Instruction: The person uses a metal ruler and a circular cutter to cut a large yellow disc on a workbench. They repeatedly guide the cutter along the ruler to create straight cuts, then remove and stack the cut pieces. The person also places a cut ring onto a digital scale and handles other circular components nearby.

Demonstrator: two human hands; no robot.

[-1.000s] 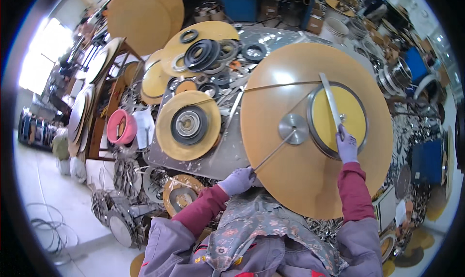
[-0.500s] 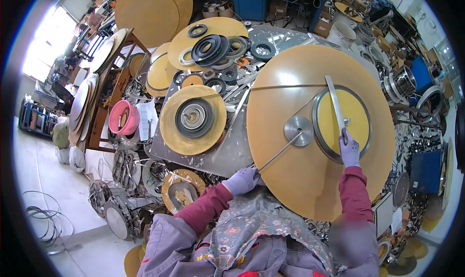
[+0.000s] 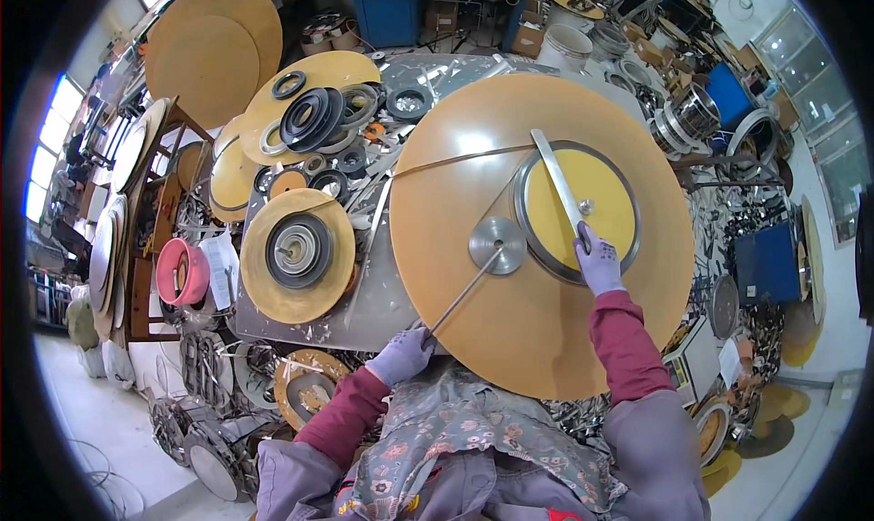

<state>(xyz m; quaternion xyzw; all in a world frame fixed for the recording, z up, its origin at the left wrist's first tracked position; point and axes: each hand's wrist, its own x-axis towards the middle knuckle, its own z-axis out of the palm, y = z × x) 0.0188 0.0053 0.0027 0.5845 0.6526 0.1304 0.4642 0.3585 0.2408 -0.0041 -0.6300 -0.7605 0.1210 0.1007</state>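
Observation:
My left hand (image 3: 401,355), in a light purple glove, is closed round the near end of a thin metal rod (image 3: 466,290) at the edge of a big tan disc (image 3: 437,239). The rod's far end meets a small round metal disc (image 3: 508,257). My right hand (image 3: 598,259), gloved too, grips the near end of a flat metal bar (image 3: 556,179). That bar lies across the yellow centre (image 3: 608,191) of a dark-rimmed ring (image 3: 635,179), beside a small knob (image 3: 587,206). A thin brown strip (image 3: 455,164) runs from the left over the big disc to the bar's far end.
Left of the big disc stands a smaller tan disc (image 3: 255,252) with a grey coil (image 3: 296,248) in its middle. Black rings (image 3: 312,120) and metal scraps lie behind it on the grey table (image 3: 364,311). A pink bowl (image 3: 187,293) is at the left.
The whole view has shifted, so the scene sits further left in the picture. Both hands keep their holds on the rod and the bar.

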